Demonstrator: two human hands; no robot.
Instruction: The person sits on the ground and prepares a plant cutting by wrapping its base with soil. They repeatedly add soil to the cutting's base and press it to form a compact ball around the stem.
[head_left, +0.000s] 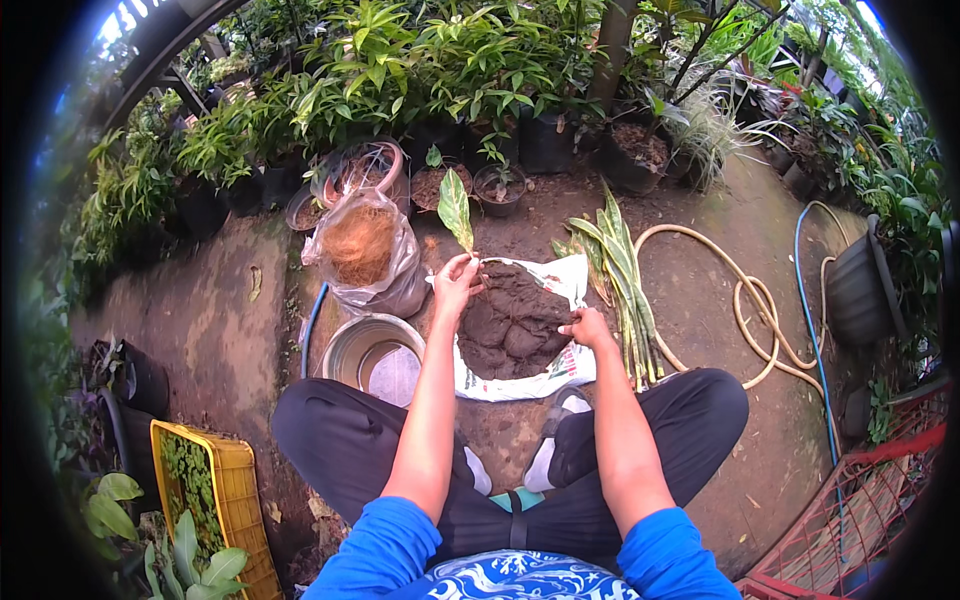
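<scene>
My left hand (459, 285) pinches the stem of a variegated leaf cutting (454, 208) and holds it upright at the far left rim of an open white plastic sack (517, 387). Dark moist soil (514, 322) fills the sack, and its surface is lumpy and cracked. On the sack's right rim rests my right hand (589, 328), its fingers closed around the edge beside the soil. To the right of the sack lies a bundle of long snake plant leaves (622, 289). The lower end of the cutting's stem is partly hidden by my left fingers.
Left of the sack stand a clear plastic bag of brown coir fibre (360, 244) and a round bucket (375, 360). A beige hose (772, 330) coils at right. Potted plants (495, 187) line the back. A yellow crate (240, 495) and a red metal rack (840, 517) flank me.
</scene>
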